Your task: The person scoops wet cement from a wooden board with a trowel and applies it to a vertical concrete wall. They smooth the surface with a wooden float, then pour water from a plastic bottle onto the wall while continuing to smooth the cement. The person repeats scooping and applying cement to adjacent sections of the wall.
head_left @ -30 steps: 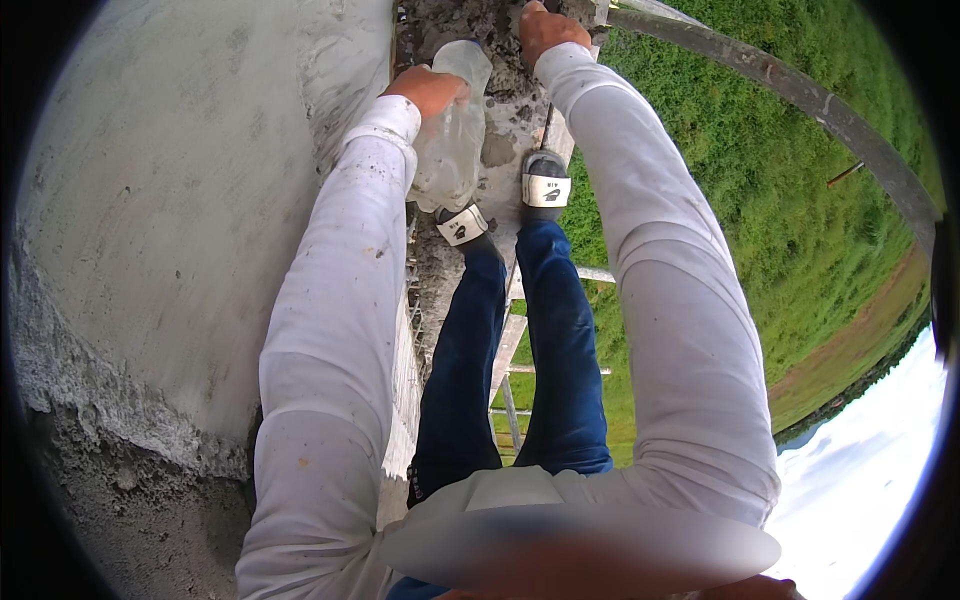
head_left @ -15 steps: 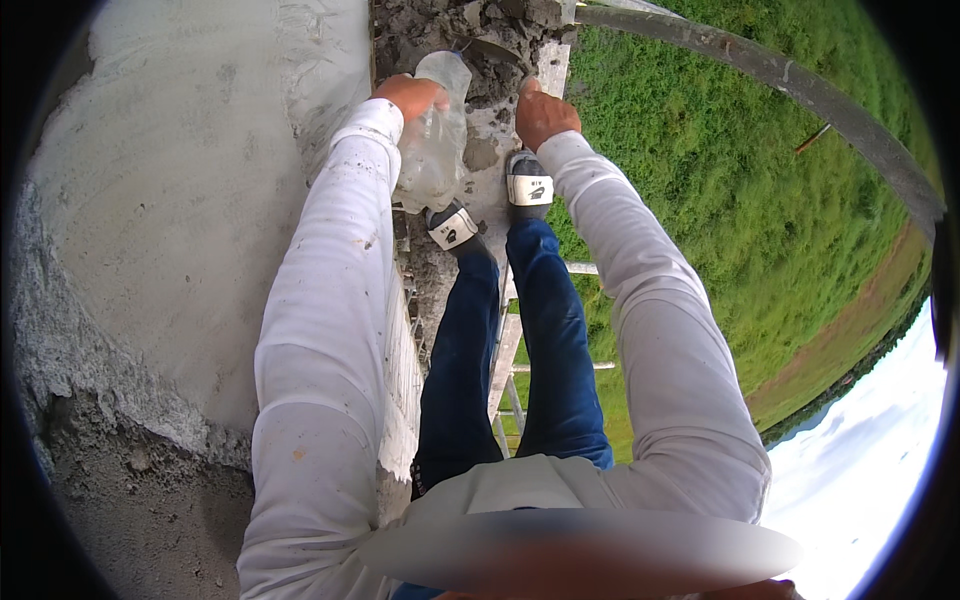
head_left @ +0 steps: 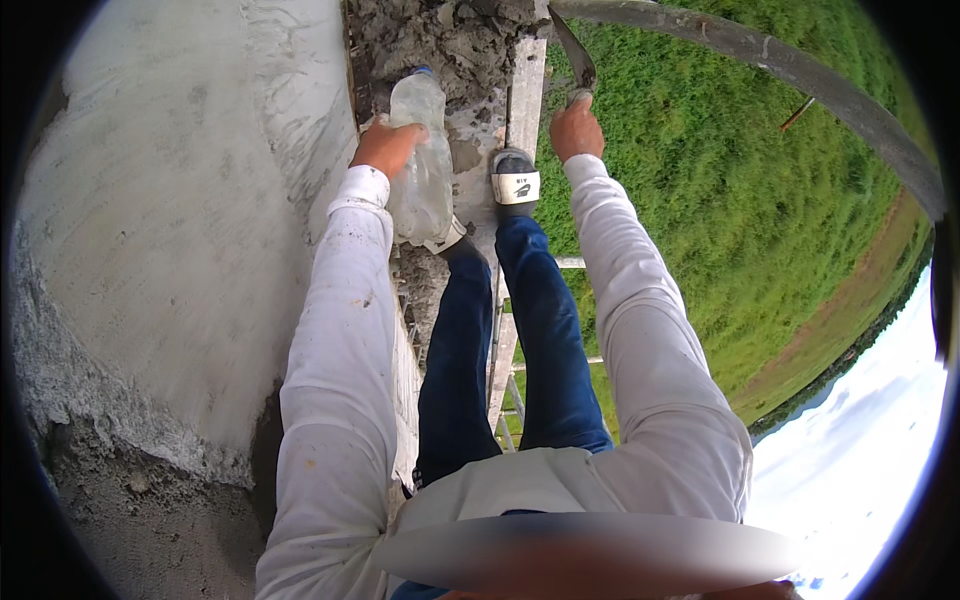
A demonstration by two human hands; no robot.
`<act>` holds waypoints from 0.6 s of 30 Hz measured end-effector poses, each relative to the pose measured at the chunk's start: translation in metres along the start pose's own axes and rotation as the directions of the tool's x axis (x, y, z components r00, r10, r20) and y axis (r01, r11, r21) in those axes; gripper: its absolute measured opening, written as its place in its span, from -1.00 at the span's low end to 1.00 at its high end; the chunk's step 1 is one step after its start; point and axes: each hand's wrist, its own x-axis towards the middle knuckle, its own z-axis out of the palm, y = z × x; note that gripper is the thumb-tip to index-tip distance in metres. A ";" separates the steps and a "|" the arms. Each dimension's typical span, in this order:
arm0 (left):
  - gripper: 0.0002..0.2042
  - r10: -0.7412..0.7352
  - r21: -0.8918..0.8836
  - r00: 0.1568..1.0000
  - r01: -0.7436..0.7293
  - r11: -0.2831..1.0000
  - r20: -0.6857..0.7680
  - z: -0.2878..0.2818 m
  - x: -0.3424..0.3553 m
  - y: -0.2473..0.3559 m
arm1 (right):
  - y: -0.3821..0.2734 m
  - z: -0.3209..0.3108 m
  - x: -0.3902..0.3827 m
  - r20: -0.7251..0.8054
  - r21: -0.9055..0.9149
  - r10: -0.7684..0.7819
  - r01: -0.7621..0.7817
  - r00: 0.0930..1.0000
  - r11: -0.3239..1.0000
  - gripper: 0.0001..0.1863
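Observation:
A large clear plastic bottle with a blue cap is gripped by my left hand, its capped end pointing toward the mortar. In my right hand is the handle of a trowel. The trowel's dark blade points away from me, and from this angle it shows against the grass, right of the plank. Beyond the bottle lies a heap of wet grey mortar. The bottle's lower end covers part of my left sandal.
On the left rises a grey plastered wall, with rougher render at its lower left. I stand on a narrow mortar-smeared platform with a plank edge. A curved grey pole crosses the far right, with green grass below.
My right hand has swung right, taking the trowel off the mortar and past the plank edge. My left hand has shifted slightly left and nearer with the bottle.

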 end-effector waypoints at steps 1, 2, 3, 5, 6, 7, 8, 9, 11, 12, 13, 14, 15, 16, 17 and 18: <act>-0.18 0.030 0.030 0.998 -0.028 0.999 -0.050 0.005 0.000 -0.004 | -0.003 0.005 0.015 -0.001 0.030 0.051 -0.051 0.999 0.998 -0.50; -0.15 0.070 0.064 0.991 -0.063 0.996 -0.112 0.010 0.000 -0.009 | -0.010 0.011 0.030 -0.006 0.062 0.127 -0.126 0.992 0.990 -0.51; -0.11 0.098 0.117 0.985 -0.082 0.990 -0.143 0.013 0.002 -0.012 | -0.019 0.020 0.043 0.056 0.064 0.102 -0.106 0.993 0.992 -0.52; -0.10 0.078 0.050 0.996 -0.076 0.996 -0.034 0.017 0.005 -0.015 | -0.035 0.046 0.042 0.138 0.070 0.073 -0.083 0.988 0.994 -0.54; -0.09 0.069 0.018 0.997 -0.069 0.997 0.025 0.019 0.005 -0.015 | -0.044 0.061 0.035 0.158 0.067 0.055 -0.066 0.986 0.996 -0.55; -0.08 0.052 0.029 0.997 -0.054 0.998 0.057 0.023 0.005 -0.014 | -0.056 0.073 0.027 0.178 0.110 0.074 -0.095 0.981 0.989 -0.54; -0.07 0.043 0.034 0.997 -0.045 0.998 0.057 0.025 0.004 -0.009 | -0.065 0.080 0.018 0.258 0.132 0.092 -0.129 0.962 0.983 -0.54; -0.07 0.028 0.056 0.998 -0.031 0.998 0.063 0.025 0.001 -0.005 | -0.063 0.080 0.009 0.215 0.136 0.093 -0.124 0.972 0.983 -0.52; -0.08 0.081 0.184 0.996 -0.084 0.979 0.023 0.024 -0.006 0.006 | -0.058 0.063 -0.006 0.202 0.137 0.069 -0.098 0.977 0.986 -0.50; -0.08 0.108 0.246 0.994 -0.108 0.963 0.011 0.025 -0.009 0.012 | -0.046 0.044 -0.008 0.228 0.047 0.047 -0.059 0.972 0.997 -0.47; -0.12 0.084 0.266 0.996 -0.092 0.960 0.040 0.022 -0.008 0.019 | -0.031 0.023 -0.012 0.220 0.024 0.027 -0.033 0.975 0.999 -0.48; -0.15 0.079 0.257 0.996 -0.085 0.963 0.033 0.019 -0.006 0.026 | -0.017 0.003 -0.016 0.196 0.015 0.010 -0.013 0.981 1.000 -0.52; -0.18 0.068 0.261 0.997 -0.072 0.963 0.025 0.016 -0.003 0.030 | -0.006 -0.015 -0.019 0.175 -0.002 -0.038 0.039 0.984 0.999 -0.56; -0.20 0.044 0.290 0.999 -0.048 0.956 0.023 0.014 0.001 0.033 | -0.003 -0.030 -0.014 0.168 -0.027 -0.056 0.062 0.984 0.998 -0.58; -0.23 0.026 0.281 0.998 -0.041 0.959 0.056 0.010 0.007 0.035 | -0.008 -0.040 -0.004 0.092 -0.007 -0.105 0.107 0.990 0.994 -0.59; -0.26 -0.001 0.294 0.996 -0.026 0.955 0.089 0.007 0.015 0.038 | -0.013 -0.045 0.003 0.066 -0.005 -0.132 0.133 0.989 0.991 -0.59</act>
